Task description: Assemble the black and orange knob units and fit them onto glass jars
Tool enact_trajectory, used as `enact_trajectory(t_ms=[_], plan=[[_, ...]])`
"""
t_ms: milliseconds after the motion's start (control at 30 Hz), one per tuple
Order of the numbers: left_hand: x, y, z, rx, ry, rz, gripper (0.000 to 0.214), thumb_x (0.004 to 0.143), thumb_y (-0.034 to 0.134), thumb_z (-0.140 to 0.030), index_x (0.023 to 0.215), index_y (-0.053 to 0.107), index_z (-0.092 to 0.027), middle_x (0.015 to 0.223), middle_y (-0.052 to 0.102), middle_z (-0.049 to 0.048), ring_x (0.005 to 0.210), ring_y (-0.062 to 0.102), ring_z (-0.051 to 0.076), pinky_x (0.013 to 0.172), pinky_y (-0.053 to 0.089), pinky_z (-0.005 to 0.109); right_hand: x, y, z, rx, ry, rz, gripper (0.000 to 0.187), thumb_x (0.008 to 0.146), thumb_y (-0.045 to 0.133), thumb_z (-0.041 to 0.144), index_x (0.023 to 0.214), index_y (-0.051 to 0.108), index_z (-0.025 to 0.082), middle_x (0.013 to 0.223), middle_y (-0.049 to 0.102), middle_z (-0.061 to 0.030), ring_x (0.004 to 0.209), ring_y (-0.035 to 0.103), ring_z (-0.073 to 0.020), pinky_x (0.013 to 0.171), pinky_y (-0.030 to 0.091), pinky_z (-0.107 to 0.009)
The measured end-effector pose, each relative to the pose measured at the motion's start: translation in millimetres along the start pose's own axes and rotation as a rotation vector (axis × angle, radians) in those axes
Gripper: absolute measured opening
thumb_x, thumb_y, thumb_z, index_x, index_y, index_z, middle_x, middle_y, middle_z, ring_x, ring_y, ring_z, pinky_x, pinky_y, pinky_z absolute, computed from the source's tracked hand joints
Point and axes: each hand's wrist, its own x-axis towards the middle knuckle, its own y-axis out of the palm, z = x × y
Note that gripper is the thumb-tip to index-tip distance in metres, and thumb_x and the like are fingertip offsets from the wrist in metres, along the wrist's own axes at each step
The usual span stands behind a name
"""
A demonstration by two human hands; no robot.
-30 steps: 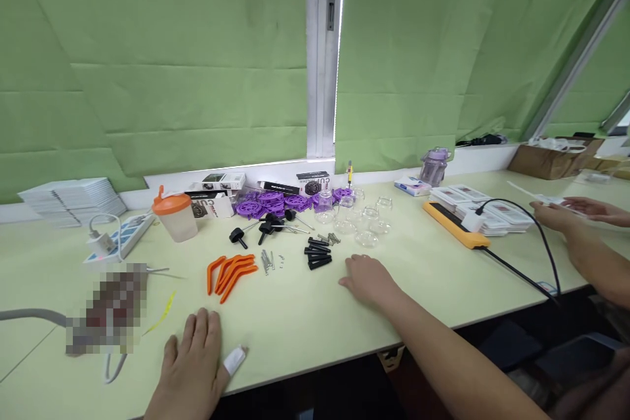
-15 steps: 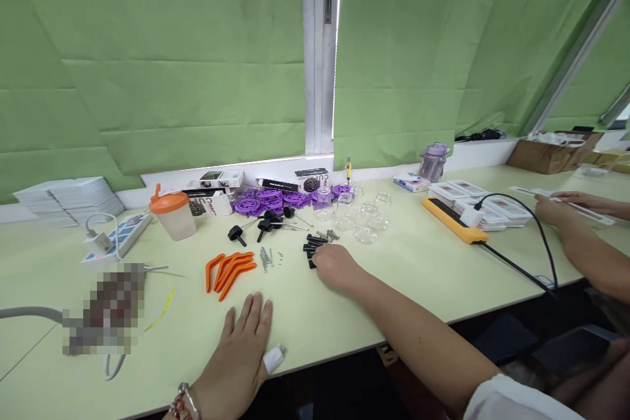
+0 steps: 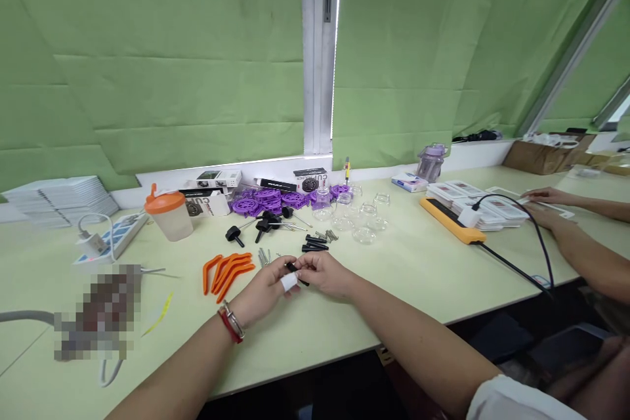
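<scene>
Both of my hands meet over the near middle of the table around a small black plastic part [image 3: 297, 273]. My left hand [image 3: 264, 291], with a white wrap on its thumb, pinches one end, and my right hand [image 3: 327, 275] is closed on the other. Fingers cover most of the part. Just beyond lie more black tubular pieces [image 3: 314, 245] and small metal springs [image 3: 326, 235]. Left of my hands are several orange curved handles [image 3: 230, 274], and some metal screws [image 3: 264, 257] lie partly behind my left hand.
Black knobs with metal rods [image 3: 266, 228], purple wheel-shaped pieces [image 3: 270, 201] and clear plastic cups [image 3: 365, 234] lie farther back. An orange-lidded cup [image 3: 170, 216] stands left. A yellow power strip [image 3: 451, 220] lies right, near a co-worker's hands [image 3: 546, 207].
My right hand has drawn back from the black pieces with one of them. My left hand has risen off the table to meet it and closed on the part.
</scene>
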Motion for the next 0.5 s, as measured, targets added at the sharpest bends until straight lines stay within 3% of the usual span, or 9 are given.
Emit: enact_trajectory(t_ms=[100, 267, 367, 433, 500], plan=[[14.0, 3.9, 2.7, -0.202, -0.054, -0.074, 0.034, 0.081, 0.058, -0.042, 0.101, 0.058, -0.015, 0.071, 0.065, 0.0034, 0.066, 0.062, 0.016, 0.065, 0.048, 0.028, 3.3, 2.1, -0.8, 0.033, 0.001, -0.011, 0.021, 0.079, 0.060, 0.033, 0.084, 0.063, 0.013, 0.067, 0.059, -0.0001, 0.062, 0.049, -0.0105, 0.061, 0.038, -0.024], [19.8, -7.4, 3.8, -0.068, -0.042, -0.080, 0.026, 0.079, 0.058, -0.041, 0.082, 0.058, -0.015, 0.066, 0.063, 0.0013, 0.060, 0.054, 0.012, 0.057, 0.039, 0.024, 19.5, -21.7, -0.2, -0.197, -0.007, -0.015, 0.015, 0.078, 0.059, 0.023, 0.084, 0.068, 0.012, 0.075, 0.065, -0.0020, 0.069, 0.055, -0.0117, 0.069, 0.043, -0.023], [24.0, -18.5, -4.0, 0.089, 0.033, -0.016, 0.025, 0.078, 0.059, -0.040, 0.076, 0.060, -0.016, 0.070, 0.061, 0.0005, 0.062, 0.051, 0.012, 0.057, 0.037, 0.023, 36.9, -49.2, 1.7, -0.383, 0.043, -0.186, 0.022, 0.082, 0.055, 0.025, 0.093, 0.068, 0.011, 0.081, 0.069, -0.0046, 0.073, 0.059, -0.0136, 0.068, 0.045, -0.023], [28.7, -23.6, -7.3, 0.179, 0.042, 0.008, 0.027, 0.077, 0.059, -0.042, 0.074, 0.060, -0.016, 0.065, 0.057, -0.0009, 0.058, 0.046, 0.011, 0.053, 0.034, 0.023, 48.5, -66.9, 2.6, -0.659, 0.095, -0.281, 0.026, 0.086, 0.050, 0.028, 0.097, 0.069, 0.014, 0.085, 0.070, -0.0043, 0.076, 0.061, -0.0138, 0.067, 0.045, -0.022], [33.4, -25.6, -6.6, 0.192, 0.034, 0.027, 0.028, 0.077, 0.059, -0.044, 0.073, 0.059, -0.016, 0.062, 0.056, -0.0014, 0.055, 0.045, 0.011, 0.050, 0.033, 0.022, 58.5, -80.1, 2.8, -0.751, 0.117, -0.308, 0.026, 0.086, 0.050, 0.026, 0.096, 0.070, 0.014, 0.089, 0.070, -0.0055, 0.079, 0.061, -0.0145, 0.068, 0.044, -0.022]])
